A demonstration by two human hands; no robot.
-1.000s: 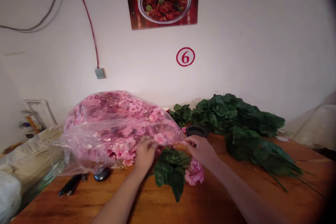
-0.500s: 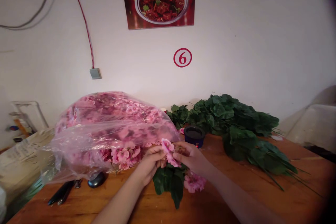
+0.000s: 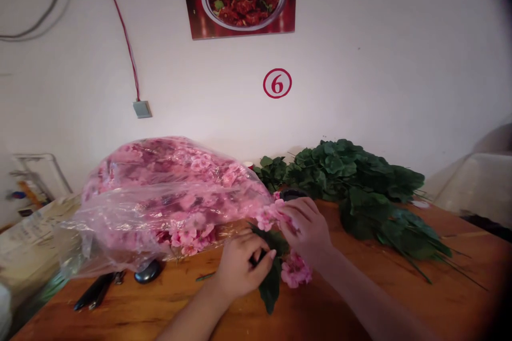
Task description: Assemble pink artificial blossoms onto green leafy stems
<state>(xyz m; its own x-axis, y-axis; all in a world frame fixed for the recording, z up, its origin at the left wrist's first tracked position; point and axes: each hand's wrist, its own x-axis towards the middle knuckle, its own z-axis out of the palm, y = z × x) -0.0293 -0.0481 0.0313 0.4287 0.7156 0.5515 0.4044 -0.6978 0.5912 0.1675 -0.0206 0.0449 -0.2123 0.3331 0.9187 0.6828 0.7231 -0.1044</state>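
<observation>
My right hand (image 3: pixel 308 229) is closed on a small pink artificial flower cluster (image 3: pixel 269 217), beside the dark round pot (image 3: pixel 294 193), which it partly hides. Lower and to the left, my left hand (image 3: pixel 245 264) curls round a green artificial leaf sprig (image 3: pixel 271 290). Its leaves spread out past my fingers, and a bit of green stem (image 3: pixel 205 277) shows on the other side. Another pink bloom (image 3: pixel 296 270) rests below my right hand, next to the leaves.
A clear plastic bag (image 3: pixel 172 192) full of pink flowers covers the table's back left. Several green leaf bunches (image 3: pixel 352 181) are heaped at the back right. Near the bag lie a black-handled tool (image 3: pixel 94 291) and a dark rounded object (image 3: pixel 148 271). The wooden table (image 3: pixel 360 287) meets a white wall.
My hands have moved apart. The right has carried the pink flower up and right to the pot; the left has let go of the flower, dropped lower and taken hold of the leaf sprig.
</observation>
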